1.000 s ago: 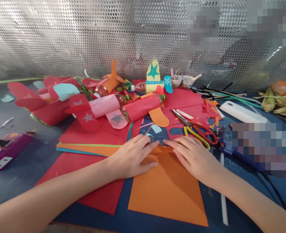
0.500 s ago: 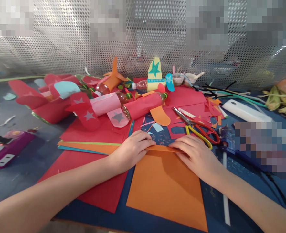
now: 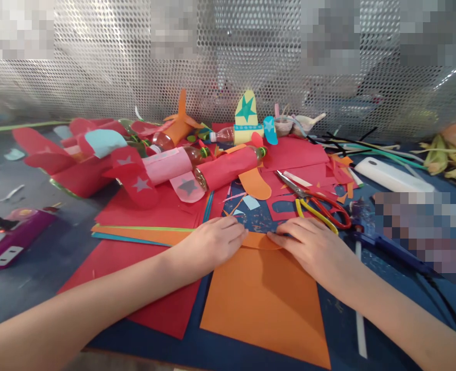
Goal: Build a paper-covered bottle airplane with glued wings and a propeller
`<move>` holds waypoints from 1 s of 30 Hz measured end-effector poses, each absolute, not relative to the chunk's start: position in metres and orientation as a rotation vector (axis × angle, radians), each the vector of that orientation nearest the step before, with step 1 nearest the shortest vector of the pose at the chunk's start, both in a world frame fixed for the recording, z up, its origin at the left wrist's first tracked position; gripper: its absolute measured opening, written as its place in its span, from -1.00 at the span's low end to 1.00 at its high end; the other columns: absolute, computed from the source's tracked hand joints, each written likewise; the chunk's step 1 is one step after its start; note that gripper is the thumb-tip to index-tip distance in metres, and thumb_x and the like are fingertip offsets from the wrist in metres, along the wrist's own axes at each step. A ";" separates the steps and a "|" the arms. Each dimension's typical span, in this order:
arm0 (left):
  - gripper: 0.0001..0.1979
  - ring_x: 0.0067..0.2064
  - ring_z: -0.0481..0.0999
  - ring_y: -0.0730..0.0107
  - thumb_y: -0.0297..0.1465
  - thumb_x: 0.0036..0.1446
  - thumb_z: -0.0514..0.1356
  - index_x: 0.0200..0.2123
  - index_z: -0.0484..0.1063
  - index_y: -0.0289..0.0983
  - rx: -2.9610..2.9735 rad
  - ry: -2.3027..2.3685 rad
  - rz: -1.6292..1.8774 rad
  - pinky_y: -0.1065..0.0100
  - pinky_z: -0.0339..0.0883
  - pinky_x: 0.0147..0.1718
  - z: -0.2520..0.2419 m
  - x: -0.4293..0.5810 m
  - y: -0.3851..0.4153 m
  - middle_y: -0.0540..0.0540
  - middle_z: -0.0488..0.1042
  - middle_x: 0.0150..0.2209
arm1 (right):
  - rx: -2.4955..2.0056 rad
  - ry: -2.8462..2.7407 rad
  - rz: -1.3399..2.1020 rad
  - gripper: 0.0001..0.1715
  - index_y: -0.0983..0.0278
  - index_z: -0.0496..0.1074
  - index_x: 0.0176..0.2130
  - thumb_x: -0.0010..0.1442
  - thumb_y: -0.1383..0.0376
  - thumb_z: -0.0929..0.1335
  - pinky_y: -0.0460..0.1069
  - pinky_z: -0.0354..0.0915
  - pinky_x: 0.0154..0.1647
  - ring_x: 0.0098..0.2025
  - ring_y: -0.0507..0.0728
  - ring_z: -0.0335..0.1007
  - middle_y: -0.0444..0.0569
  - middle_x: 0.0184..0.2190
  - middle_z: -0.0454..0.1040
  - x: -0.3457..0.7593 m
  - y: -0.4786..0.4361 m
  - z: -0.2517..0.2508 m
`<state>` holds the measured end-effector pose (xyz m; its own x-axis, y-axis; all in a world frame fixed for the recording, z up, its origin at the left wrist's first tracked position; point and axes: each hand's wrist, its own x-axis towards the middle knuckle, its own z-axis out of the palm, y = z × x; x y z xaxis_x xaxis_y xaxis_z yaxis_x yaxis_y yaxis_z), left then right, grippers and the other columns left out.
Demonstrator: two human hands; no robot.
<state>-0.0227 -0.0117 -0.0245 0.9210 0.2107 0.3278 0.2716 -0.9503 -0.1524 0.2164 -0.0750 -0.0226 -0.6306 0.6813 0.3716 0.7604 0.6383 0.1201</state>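
Observation:
An orange sheet of paper (image 3: 266, 304) lies on the blue table in front of me, its far end folded over toward me in a curved flap. My left hand (image 3: 216, 242) is closed with its fingers curled at the flap's left end. At the flap's right end, my right hand (image 3: 308, 242) pinches the paper between thumb and fingers. A short stretch of the flap shows between the two hands; the fingertips partly cover the rest. Just beyond my right hand lie scissors (image 3: 322, 208) with red and yellow handles.
Red sheets (image 3: 154, 314) lie on the left, with orange and blue strips (image 3: 135, 236) across them. Paper-wrapped bottles (image 3: 228, 167) stretch along the back before a perforated metal screen. A purple glue gun (image 3: 22, 234) sits left, a blue one (image 3: 390, 250) right. A white strip (image 3: 360, 314) lies right.
The orange paper's folded end has come down toward me and now shows as a wider flap. Both hands shifted slightly with it; the other things stay put.

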 end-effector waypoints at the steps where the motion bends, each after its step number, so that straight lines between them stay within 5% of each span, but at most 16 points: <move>1: -0.66 -0.26 0.47 0.28 -0.55 0.33 -0.12 -0.20 0.46 -0.44 -2.862 -0.382 -0.422 0.30 0.46 -0.29 -0.024 -0.022 -0.013 -0.18 0.50 -0.32 | -1.153 -2.587 -0.410 -0.62 0.33 0.52 -0.14 0.24 0.54 0.19 0.06 0.36 -0.19 -0.23 0.17 0.41 0.03 -0.31 0.53 0.216 -0.075 -0.022; 8: -0.68 -0.30 0.43 0.31 -0.52 0.34 -0.13 0.01 0.35 -0.41 -2.819 -0.356 -0.341 0.31 0.41 -0.37 -0.026 -0.019 -0.017 -0.12 0.47 -0.33 | -1.170 -2.635 -0.431 -0.45 0.33 0.36 0.12 0.16 0.57 0.21 0.13 0.30 -0.20 -0.23 0.23 0.34 0.08 -0.30 0.44 0.214 -0.077 -0.029; 30: -0.68 -0.24 0.38 0.30 -0.43 0.34 -0.05 0.10 0.31 -0.19 -2.897 -0.541 -0.199 0.32 0.37 -0.28 -0.024 -0.023 -0.013 -0.08 0.39 -0.29 | -1.184 -2.639 -0.418 -0.53 0.33 0.49 -0.13 0.19 0.59 0.13 0.04 0.44 -0.24 -0.25 0.15 0.43 0.04 -0.29 0.52 0.220 -0.080 -0.026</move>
<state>-0.0226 -0.0129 -0.0243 0.9245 0.3436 0.1652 0.3687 -0.9159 -0.1585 0.2199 -0.0799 -0.0255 -0.6518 0.6918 0.3106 0.7539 0.6354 0.1669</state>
